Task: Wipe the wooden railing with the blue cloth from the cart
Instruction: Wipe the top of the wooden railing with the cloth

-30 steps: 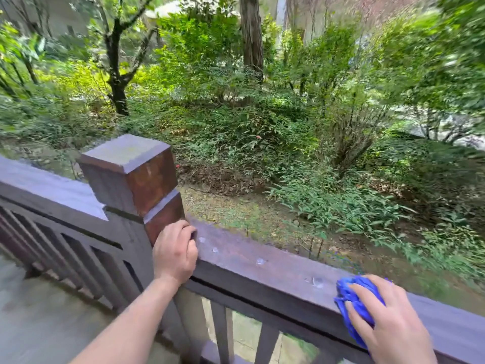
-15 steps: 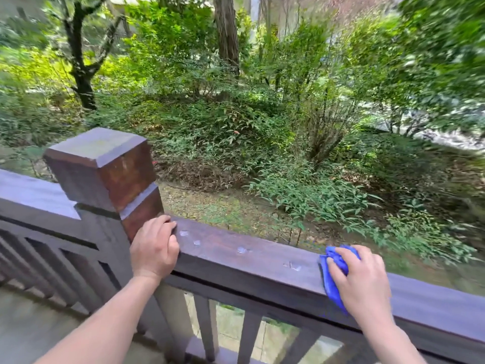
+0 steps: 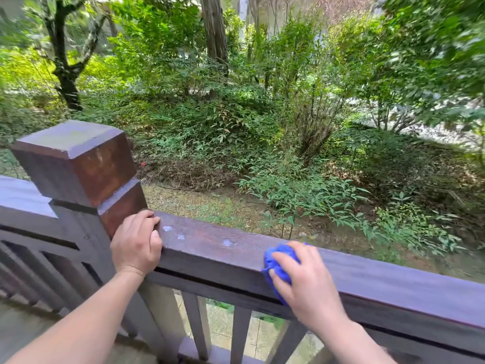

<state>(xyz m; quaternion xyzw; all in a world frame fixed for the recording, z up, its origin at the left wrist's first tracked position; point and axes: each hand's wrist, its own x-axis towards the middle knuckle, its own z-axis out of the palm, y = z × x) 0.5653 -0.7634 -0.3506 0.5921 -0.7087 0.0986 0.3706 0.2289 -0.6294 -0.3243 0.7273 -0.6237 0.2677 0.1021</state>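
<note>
The right hand (image 3: 307, 282) lay on top of the wooden railing (image 3: 210, 248), its fingers curled down over a bunched blue cloth (image 3: 279, 260) and pressing it against the rail's flat top and front edge; the cloth showed as a crumpled wad poking out to the left of the knuckles, with a fold of it hanging a little way down the rail's face under the fingers; the thumb side of the hand was hidden, so how tightly the cloth was gripped could not be told. The left hand (image 3: 135, 244) was closed loosely over the same rail, right against the square post (image 3: 76, 164), its fingers bent over the far edge of the top and its palm on the near face; it held nothing but the wood. Between the two hands, three small pale wet spots (image 3: 181, 236) sat on the dark brown top of the rail; the nearest lay just beside the left fingertips, the farthest near the cloth but apart from it. Upright slats (image 3: 196, 327) ran below the rail; beyond it lay a slope of green shrubs (image 3: 288, 187) and tree trunks (image 3: 215, 38).
</note>
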